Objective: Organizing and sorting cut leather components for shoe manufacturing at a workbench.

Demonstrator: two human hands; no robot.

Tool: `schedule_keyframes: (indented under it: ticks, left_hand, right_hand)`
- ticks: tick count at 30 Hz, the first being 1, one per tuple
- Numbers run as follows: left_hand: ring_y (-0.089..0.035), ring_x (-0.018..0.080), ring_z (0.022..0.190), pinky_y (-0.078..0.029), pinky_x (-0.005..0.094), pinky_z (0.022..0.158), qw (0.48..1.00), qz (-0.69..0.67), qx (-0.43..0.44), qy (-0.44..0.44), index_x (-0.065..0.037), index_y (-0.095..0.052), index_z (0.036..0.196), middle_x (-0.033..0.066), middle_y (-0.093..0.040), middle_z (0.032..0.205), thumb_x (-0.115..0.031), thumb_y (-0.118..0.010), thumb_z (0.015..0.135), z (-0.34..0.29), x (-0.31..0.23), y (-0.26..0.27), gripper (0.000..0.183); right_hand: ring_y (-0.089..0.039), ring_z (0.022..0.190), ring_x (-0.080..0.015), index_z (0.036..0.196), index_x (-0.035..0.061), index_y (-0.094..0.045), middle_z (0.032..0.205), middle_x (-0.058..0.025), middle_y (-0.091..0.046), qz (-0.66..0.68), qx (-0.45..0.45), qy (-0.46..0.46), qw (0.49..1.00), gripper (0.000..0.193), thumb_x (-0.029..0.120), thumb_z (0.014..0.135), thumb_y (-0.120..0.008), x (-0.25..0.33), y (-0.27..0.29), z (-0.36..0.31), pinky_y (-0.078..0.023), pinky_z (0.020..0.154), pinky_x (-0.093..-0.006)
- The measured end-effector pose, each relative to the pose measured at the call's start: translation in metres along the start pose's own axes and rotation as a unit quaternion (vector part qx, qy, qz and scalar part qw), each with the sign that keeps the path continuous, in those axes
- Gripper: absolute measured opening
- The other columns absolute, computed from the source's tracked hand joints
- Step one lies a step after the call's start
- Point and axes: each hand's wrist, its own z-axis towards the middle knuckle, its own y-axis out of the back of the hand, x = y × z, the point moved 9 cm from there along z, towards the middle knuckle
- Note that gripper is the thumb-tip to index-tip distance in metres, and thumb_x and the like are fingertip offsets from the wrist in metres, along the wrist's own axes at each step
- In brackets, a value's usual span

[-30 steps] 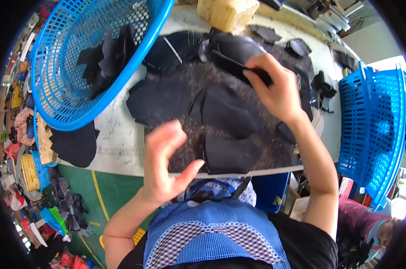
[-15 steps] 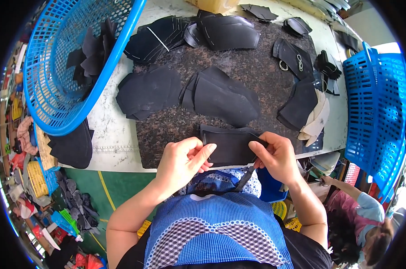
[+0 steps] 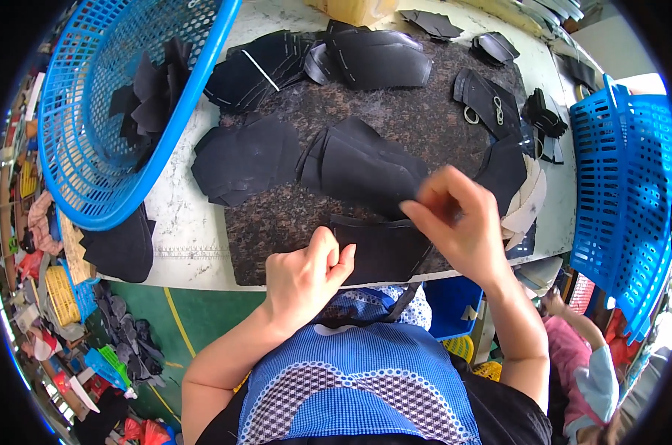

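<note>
A black leather-like piece (image 3: 384,252) with a pale line along its left side lies at the table's near edge. My left hand (image 3: 306,278) is closed at that piece's left end, thumb and bent forefinger against its edge. Raised over the piece's far right corner, my right hand (image 3: 462,226) has its fingers curled toward the thumb, a little blurred; whatever they may pinch is hidden. Its fingertips are at the near right corner of a stack of black pieces (image 3: 369,167). Left of that stack lies another black stack (image 3: 247,159).
A dark speckled slab (image 3: 261,237) covers the table's middle. Black pieces with white lines (image 3: 380,59) lie along its far side. Blue plastic baskets stand left (image 3: 87,219) and right (image 3: 595,178). Cream pieces (image 3: 527,204) fan out at right. A co-worker (image 3: 573,363) is at lower right.
My right hand has let go of the black piece's right end and moved up and away to the stack's corner. My left hand stays at the left end, its fingers more curled.
</note>
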Motion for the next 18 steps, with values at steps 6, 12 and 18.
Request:
schedule_keyframes:
  ticks: [6, 12, 18]
  left_hand:
    - [-0.054, 0.0066, 0.046, -0.04, 0.0244, 0.043, 0.983, -0.136, -0.114, 0.044, -0.005, -0.06, 0.108, 0.0001, -0.059, 0.058, -0.007, -0.082, 0.089, -0.014, 0.03, 0.038, 0.029]
    - [-0.061, 0.0098, 0.065, -0.046, 0.0237, 0.054, 0.952, -0.167, -0.239, -0.094, -0.003, -0.06, 0.111, 0.0051, -0.066, 0.085, 0.0, -0.08, 0.086, -0.023, 0.018, 0.083, 0.032]
    - [-0.067, 0.0214, 0.105, -0.052, 0.0385, 0.097, 0.951, -0.031, -0.009, -0.308, -0.008, -0.074, 0.097, 0.0065, -0.072, 0.111, -0.019, -0.077, 0.083, -0.024, -0.047, 0.005, 0.017]
  right_hand:
    - [-0.063, 0.08, -0.0286, 0.09, 0.0046, -0.073, 0.086, -0.008, -0.063, -0.052, -0.016, 0.236, 0.97, 0.016, 0.008, 0.079, -0.084, 0.003, -0.026, 0.033, -0.053, 0.072, -0.0393]
    - [-0.066, 0.083, -0.0221, 0.087, 0.0113, -0.079, 0.088, -0.0018, -0.071, -0.041, 0.021, 0.303, 0.952, 0.014, 0.017, 0.077, -0.086, 0.06, 0.016, 0.001, -0.052, 0.071, -0.0368]
    - [-0.068, 0.081, -0.0225, 0.082, 0.007, -0.075, 0.085, -0.0046, -0.072, -0.011, 0.169, 0.282, 0.945, 0.01, 0.01, 0.078, -0.083, 0.044, -0.026, -0.018, -0.053, 0.078, -0.0371]
